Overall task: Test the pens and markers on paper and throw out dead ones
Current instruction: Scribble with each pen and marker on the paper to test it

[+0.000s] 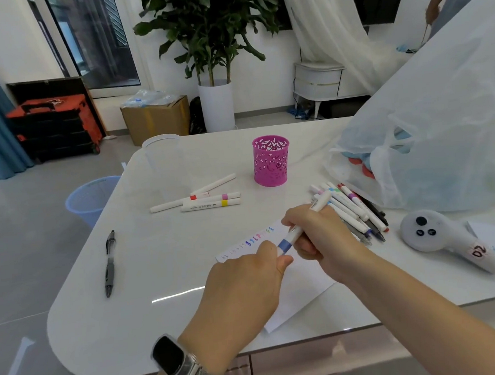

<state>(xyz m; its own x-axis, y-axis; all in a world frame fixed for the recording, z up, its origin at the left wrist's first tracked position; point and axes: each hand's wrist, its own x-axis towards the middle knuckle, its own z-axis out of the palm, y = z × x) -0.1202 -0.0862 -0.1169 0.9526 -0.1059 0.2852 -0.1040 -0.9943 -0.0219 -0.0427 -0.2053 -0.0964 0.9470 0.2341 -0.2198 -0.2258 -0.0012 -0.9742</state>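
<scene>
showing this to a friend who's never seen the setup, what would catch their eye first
Probably the two hands at centre: the right hand grips a white marker with a blue band while the left hand pinches its lower end, over a paper with a row of coloured squiggles. Next, the bright pink cutout pen cup standing behind them, and the heap of pens to the right by a white plastic bag.
</scene>
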